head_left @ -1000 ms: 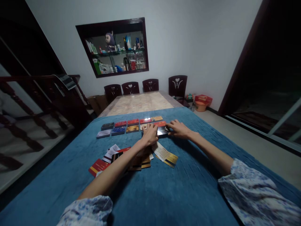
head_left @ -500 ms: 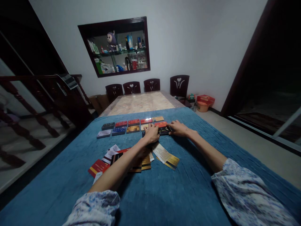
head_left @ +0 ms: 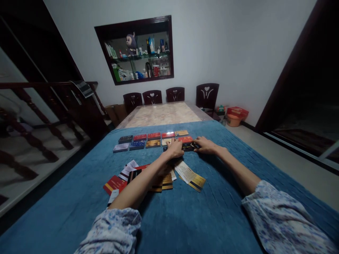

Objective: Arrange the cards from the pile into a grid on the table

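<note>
Two rows of small cards (head_left: 149, 139) lie lined up on a blue cloth (head_left: 201, 211) over the table. My left hand (head_left: 175, 149) and my right hand (head_left: 206, 145) rest together at the right end of the near row, both touching a dark card (head_left: 190, 147). The left hand's fingers are curled down over that row; the right hand's fingers lie flat, pressed to the card's right edge. A loose heap of cards (head_left: 127, 175) lies nearer to me, partly hidden by my left forearm, with two pale and yellow cards (head_left: 191, 175) beside it.
Beyond the cloth the bare marble tabletop (head_left: 161, 114) runs to several dark chairs (head_left: 207, 94) by the wall. A wall niche (head_left: 137, 51) holds bottles and a plush toy. A wooden stair railing (head_left: 47, 106) stands left; red tubs (head_left: 237, 114) sit on the floor right.
The dark card has slid left into line under the red card, with both hands closing in on it. The view has shifted slightly to the left.
</note>
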The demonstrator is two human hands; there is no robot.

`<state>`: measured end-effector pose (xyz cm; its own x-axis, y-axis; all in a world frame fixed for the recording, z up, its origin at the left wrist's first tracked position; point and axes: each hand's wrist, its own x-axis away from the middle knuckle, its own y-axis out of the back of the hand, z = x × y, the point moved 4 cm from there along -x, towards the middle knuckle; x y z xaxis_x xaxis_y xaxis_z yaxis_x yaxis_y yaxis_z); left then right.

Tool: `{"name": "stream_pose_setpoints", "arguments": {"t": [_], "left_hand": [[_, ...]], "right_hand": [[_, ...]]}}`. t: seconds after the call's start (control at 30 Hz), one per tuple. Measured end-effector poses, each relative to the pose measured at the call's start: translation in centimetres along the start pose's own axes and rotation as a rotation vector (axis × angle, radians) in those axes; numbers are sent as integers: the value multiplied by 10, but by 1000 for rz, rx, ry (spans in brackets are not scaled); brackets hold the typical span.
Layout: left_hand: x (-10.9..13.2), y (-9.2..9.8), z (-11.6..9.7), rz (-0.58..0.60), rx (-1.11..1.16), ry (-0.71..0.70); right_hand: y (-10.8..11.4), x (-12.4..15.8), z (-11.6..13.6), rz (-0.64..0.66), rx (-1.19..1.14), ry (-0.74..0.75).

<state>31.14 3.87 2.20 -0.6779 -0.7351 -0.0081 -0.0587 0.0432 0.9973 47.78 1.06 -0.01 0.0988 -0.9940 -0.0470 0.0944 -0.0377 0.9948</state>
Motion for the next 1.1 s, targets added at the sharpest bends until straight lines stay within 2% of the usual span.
{"name": "stream_pose_setpoints", "arguments": {"t": [0.2,0.43,0.73,1.0,1.1], "left_hand": [[-2,0,-1,-6,8,-2],[0,-3,-3,-25,25,-3],[-4,-13,0,-26,20,-8],[3,-4,-3,-28,11,-27],[8,3,1,-71,14,-55]], "right_hand": [[-1,-1,-3,-28,-42,37],[-3,-2,-4,16,-27,40],[-12,-6,-11,14,21,-11],[-7,-4,-8,43,-5,39],[-3,-2,-8,32,-25,61]]}}
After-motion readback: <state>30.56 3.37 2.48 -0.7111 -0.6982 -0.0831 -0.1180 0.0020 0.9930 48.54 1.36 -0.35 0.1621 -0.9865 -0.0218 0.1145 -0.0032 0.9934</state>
